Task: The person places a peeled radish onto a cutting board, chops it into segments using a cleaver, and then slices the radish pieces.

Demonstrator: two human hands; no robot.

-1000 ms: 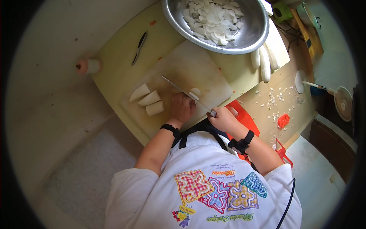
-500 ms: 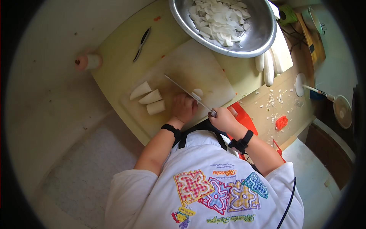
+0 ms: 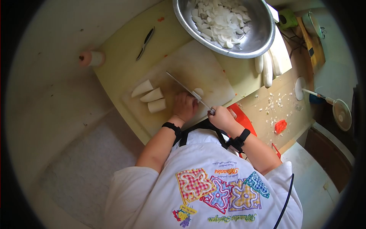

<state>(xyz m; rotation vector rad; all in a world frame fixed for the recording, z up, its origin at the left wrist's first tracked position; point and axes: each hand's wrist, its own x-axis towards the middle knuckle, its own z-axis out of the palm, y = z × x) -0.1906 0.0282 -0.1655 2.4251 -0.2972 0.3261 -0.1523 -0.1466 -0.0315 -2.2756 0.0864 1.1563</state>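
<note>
My right hand (image 3: 222,118) is closed round the handle of a knife (image 3: 183,86), whose blade points up and to the left over the cutting board (image 3: 206,61). Beside the blade, my left hand (image 3: 185,107) has its fingers curled on a white radish piece, mostly hidden under them. Thin white slices (image 3: 198,92) lie just across the blade. To the left on the board are three white radish chunks (image 3: 156,105). A large metal bowl (image 3: 263,38) at the top holds many white slices (image 3: 221,21).
Whole peeled radishes (image 3: 267,70) lie right of the bowl. A peeler (image 3: 145,44) and a pink-capped bottle (image 3: 92,58) are at the left. Red plastic (image 3: 242,118) is beside my right hand; white scraps (image 3: 273,102) and a red bag (image 3: 280,126) lie farther right.
The view has shifted slightly, so the bowl and board appear a little lower and to the right. Both hands keep nearly the same places, with the knife beside the radish piece.
</note>
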